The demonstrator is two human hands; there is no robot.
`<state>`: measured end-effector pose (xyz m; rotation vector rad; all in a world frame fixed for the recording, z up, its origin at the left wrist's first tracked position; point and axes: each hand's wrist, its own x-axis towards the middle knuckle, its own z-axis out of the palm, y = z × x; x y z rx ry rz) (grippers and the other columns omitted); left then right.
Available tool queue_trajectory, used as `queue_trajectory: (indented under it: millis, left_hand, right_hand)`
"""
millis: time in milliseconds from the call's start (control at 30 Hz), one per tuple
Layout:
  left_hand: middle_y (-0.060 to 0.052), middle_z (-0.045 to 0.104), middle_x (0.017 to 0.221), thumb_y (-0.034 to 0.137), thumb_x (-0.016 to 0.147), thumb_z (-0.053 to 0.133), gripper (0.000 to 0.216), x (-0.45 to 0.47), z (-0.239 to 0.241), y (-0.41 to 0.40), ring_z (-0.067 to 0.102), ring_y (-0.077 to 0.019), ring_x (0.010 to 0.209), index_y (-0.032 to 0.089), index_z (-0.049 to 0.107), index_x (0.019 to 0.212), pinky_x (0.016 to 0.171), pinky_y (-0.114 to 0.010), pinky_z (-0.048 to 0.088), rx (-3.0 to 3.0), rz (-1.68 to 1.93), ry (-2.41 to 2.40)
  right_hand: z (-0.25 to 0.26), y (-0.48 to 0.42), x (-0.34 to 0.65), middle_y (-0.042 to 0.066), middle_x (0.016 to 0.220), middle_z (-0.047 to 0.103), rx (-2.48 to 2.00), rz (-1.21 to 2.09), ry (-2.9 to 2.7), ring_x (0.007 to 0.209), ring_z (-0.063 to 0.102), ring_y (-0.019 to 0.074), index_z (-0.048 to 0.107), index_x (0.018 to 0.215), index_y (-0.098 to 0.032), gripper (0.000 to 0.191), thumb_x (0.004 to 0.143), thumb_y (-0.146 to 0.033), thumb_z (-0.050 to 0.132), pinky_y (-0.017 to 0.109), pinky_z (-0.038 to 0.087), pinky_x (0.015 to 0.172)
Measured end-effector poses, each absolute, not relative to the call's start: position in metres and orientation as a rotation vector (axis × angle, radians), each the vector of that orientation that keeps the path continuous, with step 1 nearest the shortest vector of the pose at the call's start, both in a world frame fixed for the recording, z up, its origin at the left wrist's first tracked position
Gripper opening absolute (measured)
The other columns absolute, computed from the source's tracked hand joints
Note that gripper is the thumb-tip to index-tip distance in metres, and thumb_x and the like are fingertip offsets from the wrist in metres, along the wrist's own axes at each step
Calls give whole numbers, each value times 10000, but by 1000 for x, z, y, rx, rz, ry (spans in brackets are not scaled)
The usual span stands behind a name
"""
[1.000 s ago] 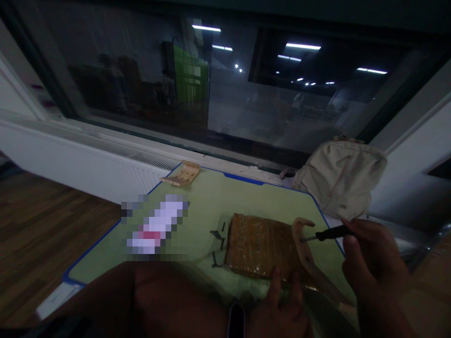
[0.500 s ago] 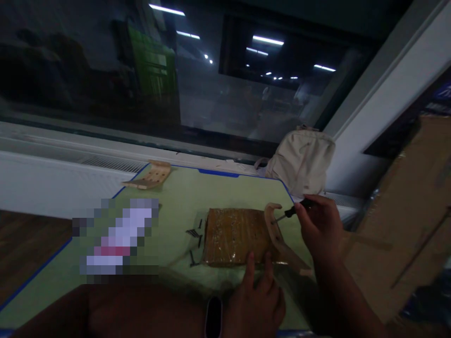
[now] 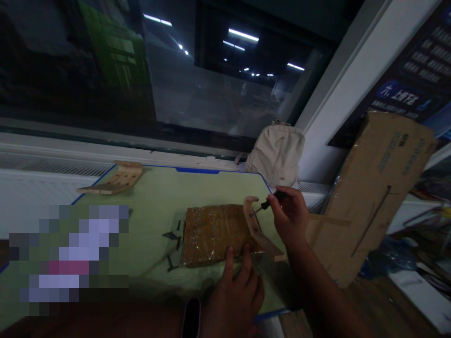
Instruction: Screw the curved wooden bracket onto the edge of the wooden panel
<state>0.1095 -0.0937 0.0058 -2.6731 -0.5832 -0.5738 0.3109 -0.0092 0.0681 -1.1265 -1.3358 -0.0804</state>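
Observation:
My right hand is closed round the dark handle of a screwdriver. The tool's tip meets a curved wooden piece, near its upper end. That piece leans on the right end of a brown cardboard package wrapped in clear tape. With fingers stretched out, my left hand rests its fingertips on the package's near edge. Several dark screws lie just left of the package. Farther off, a second bent wooden piece with holes sits at the table's back left corner.
The pale green table has a blue edge. A blurred-out object lies on its left side. Behind stand a beige backpack and a window. Large cardboard leans at the right, with a clear blue bottle on the floor.
The whole view has swung to the right, so the things sit farther left. The screwdriver tip stays at the wooden piece, and my left fingers stay on the package.

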Motion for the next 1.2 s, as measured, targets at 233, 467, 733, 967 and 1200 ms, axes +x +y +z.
queue_trajectory:
  millis: [233, 467, 733, 967, 1200]
  left_hand:
    - [-122, 707, 1239, 779, 830, 650, 694, 111, 4, -94, 356, -489, 1421, 222, 740, 1234, 1140, -722, 116, -2670, -575, -590]
    - [-118, 715, 1218, 785, 811, 664, 696, 110, 2, -94, 364, -488, 1408, 228, 747, 1220, 1131, -724, 133, -2664, -584, -581]
    - [-104, 727, 1210, 792, 787, 680, 693, 113, 3, -93, 393, -482, 1383, 236, 764, 1190, 1139, -723, 107, -2647, -639, -586]
    - [-106, 720, 1213, 766, 846, 628, 656, 111, 2, -93, 394, -482, 1394, 234, 748, 1209, 1116, -727, 133, -2661, -602, -565]
    - [-102, 727, 1208, 778, 817, 662, 671, 112, 3, -94, 383, -486, 1388, 236, 751, 1202, 1114, -730, 122, -2663, -587, -581]
  right_hand:
    - [73, -19, 307, 84, 1144, 751, -977, -99, -1686, 1096, 722, 243, 647, 1330, -303, 353, 1000, -215, 557, 476, 600, 960]
    - [68, -11, 308, 21, 923, 707, -1070, -85, -1400, 787, 723, 170, 694, 1145, -282, 226, 920, -262, 708, 322, 632, 699]
    - [77, -18, 312, 104, 1171, 734, -1036, -143, -1699, 1131, 700, 264, 636, 1386, -294, 382, 1025, -311, 512, 495, 605, 963]
    - [64, -12, 311, 58, 1053, 747, -1059, 22, -1538, 907, 768, 209, 662, 1306, -303, 326, 985, -273, 617, 418, 667, 834]
    - [61, -7, 314, -11, 904, 649, -1087, -159, -1300, 697, 672, 140, 629, 1123, -275, 365, 815, -260, 824, 264, 601, 589]
